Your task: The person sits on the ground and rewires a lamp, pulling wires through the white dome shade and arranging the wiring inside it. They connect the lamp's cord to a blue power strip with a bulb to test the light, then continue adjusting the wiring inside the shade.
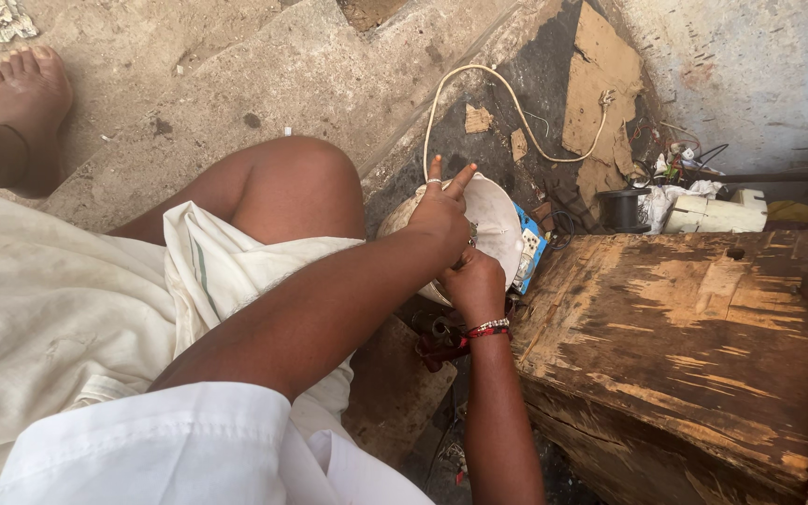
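Observation:
A round cream-coloured bowl-shaped housing (497, 220) lies on the ground just left of a worn wooden block (694, 346). My left hand (440, 213) rests on its near rim, two fingers lifted, the others pinching something small I cannot make out. My right hand (474, 285), with a beaded band and red thread at the wrist, presses against the housing's lower edge, fingers curled under and hidden. A blue and white part (526, 248) sits against the housing's right side. A cream cable (516, 103) loops away from it across the floor.
My bent knee (296, 182) and white cloth (67, 318) fill the left. A bare foot (30, 98) rests on the concrete at far left. Cardboard scraps (600, 84), a black spool (621, 208), a white box (713, 215) and tangled wires lie by the wall.

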A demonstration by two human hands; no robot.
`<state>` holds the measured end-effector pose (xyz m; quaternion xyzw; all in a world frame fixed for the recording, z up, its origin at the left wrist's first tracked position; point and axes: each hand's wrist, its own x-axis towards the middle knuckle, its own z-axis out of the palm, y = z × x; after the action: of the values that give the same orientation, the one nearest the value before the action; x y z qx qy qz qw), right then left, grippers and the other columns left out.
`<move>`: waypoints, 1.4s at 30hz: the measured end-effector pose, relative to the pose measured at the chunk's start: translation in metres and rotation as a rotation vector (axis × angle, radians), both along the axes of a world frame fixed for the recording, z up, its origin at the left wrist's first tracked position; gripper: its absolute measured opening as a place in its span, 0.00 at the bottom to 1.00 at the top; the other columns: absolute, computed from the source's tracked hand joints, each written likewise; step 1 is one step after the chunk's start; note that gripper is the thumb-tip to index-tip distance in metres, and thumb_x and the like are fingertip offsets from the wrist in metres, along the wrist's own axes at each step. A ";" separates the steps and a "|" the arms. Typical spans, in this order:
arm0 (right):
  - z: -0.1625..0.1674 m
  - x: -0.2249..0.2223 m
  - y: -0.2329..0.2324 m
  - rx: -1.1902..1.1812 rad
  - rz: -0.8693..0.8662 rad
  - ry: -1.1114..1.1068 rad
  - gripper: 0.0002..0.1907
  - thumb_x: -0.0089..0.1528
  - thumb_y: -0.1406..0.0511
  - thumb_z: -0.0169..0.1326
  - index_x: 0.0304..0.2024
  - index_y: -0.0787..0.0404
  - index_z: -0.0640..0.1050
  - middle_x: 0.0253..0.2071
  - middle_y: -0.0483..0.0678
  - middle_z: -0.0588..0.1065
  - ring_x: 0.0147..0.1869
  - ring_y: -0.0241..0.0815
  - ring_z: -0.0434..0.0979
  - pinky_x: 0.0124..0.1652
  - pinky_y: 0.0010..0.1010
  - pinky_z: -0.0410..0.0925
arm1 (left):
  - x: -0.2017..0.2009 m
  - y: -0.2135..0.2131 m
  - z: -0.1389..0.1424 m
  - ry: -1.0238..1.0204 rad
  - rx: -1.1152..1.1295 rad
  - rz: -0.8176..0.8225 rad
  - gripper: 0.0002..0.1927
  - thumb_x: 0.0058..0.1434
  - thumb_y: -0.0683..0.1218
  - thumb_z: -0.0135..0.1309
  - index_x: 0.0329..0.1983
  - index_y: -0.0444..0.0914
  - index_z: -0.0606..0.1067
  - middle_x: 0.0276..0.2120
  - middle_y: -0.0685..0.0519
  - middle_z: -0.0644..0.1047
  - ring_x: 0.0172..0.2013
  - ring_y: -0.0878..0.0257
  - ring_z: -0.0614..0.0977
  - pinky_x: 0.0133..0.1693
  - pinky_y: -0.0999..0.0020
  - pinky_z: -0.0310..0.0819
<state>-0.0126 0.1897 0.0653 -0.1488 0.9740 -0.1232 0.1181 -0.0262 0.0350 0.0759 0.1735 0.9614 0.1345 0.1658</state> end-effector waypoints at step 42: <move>0.020 0.000 -0.015 0.047 -0.030 0.037 0.12 0.49 0.60 0.63 0.19 0.59 0.76 0.22 0.54 0.76 0.28 0.57 0.78 0.30 0.46 0.69 | 0.037 -0.026 -0.030 -0.481 0.694 0.763 0.43 0.56 0.58 0.59 0.67 0.30 0.59 0.51 0.32 0.78 0.53 0.40 0.81 0.55 0.52 0.74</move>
<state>-0.0125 0.1751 0.0856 -0.1336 0.9808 -0.0991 0.1015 0.0112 0.0093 0.0456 -0.1775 0.7908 0.5284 0.2530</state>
